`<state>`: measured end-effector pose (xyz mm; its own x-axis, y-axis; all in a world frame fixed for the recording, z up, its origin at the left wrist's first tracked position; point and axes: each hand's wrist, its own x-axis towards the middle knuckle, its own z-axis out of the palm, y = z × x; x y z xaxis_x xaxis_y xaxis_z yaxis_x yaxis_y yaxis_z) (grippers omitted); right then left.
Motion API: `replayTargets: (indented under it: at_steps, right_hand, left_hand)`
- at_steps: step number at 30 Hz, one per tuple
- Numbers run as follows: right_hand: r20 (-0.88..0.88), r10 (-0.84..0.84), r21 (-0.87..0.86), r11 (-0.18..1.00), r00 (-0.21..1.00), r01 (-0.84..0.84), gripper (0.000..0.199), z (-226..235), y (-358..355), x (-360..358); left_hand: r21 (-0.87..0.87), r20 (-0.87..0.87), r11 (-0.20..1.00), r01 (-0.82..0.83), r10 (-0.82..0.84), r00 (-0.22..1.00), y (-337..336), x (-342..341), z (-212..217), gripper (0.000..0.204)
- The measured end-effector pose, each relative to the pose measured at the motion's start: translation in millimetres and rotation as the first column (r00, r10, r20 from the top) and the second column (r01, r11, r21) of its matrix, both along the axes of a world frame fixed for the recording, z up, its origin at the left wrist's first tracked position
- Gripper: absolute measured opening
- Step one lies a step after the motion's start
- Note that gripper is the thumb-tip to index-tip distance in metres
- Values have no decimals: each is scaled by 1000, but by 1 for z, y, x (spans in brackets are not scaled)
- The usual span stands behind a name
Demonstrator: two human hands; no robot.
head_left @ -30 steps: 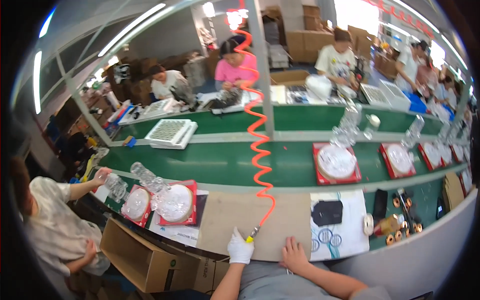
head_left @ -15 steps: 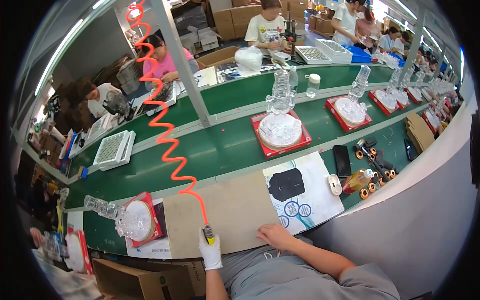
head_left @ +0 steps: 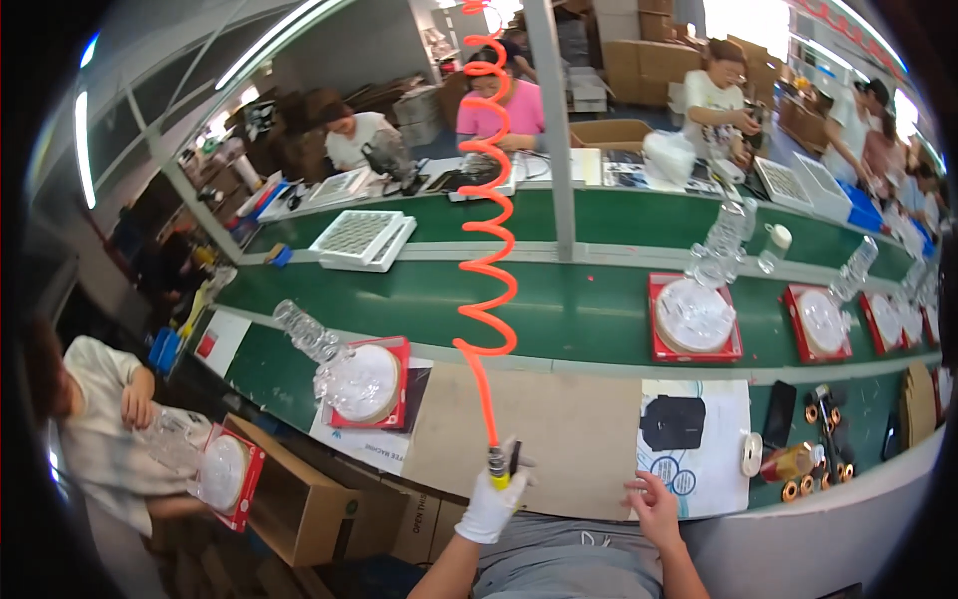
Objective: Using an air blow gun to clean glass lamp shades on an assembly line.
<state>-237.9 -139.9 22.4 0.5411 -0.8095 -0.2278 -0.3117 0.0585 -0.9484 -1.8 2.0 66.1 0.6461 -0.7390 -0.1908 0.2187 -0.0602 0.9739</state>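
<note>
The left hand (head_left: 491, 507), in a white glove, is closed around a small tool (head_left: 497, 467) at the near edge of the counter (head_left: 599, 319). The tool stands roughly upright in the fist, and a coiled orange hose (head_left: 489, 230) rises from its top and spirals up out of the picture. Tool and hand are over a brown cardboard sheet (head_left: 559, 429) that lies flat on the counter in front of the person.

The right hand (head_left: 654, 507) is bare and holds nothing; its fingers are loosely spread and rest at the near edge of the cardboard sheet, just beside a white paper sheet (head_left: 714, 469). A black flat part (head_left: 673, 422) lies on that paper. To the right of the paper are a small roll of tape (head_left: 751, 454), a dark phone (head_left: 779, 413) and a cluster of small copper-coloured rings (head_left: 813, 479).

To the left of the cardboard sheet a red tray (head_left: 396, 349) carries a round clear plastic piece (head_left: 361, 383). Further along the green belt, another red tray (head_left: 654, 319) with a clear round piece sits well apart from both hands. At the far left another person (head_left: 100, 429) holds a similar red tray. More people work on the far side of the belt.
</note>
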Motion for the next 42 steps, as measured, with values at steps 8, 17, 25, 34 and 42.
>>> replayTargets:
  at_steps: [8,17,25,34,42]
  right_hand:
    - [151,402,-316,885,903,-341,24,30,1,55]
    - [-54,212,-337,916,976,-218,19,-20,-16,20]
    - [-319,71,-116,987,945,-113,46,-41,-14,-33]
    - [-430,86,-163,972,899,-171,44,-12,-10,-12]
    - [-347,40,-198,973,937,-115,44,-42,-11,-20]
  left_hand:
    - [-42,748,991,129,-54,661,-38,-24,3,60]
    - [429,861,770,-472,-192,471,-14,93,-73,55]
    - [342,916,724,-599,-115,384,-3,105,-105,38]
    - [329,925,725,-605,-120,360,-1,106,-106,36]
    - [323,930,730,-602,-128,345,-2,103,-104,34]
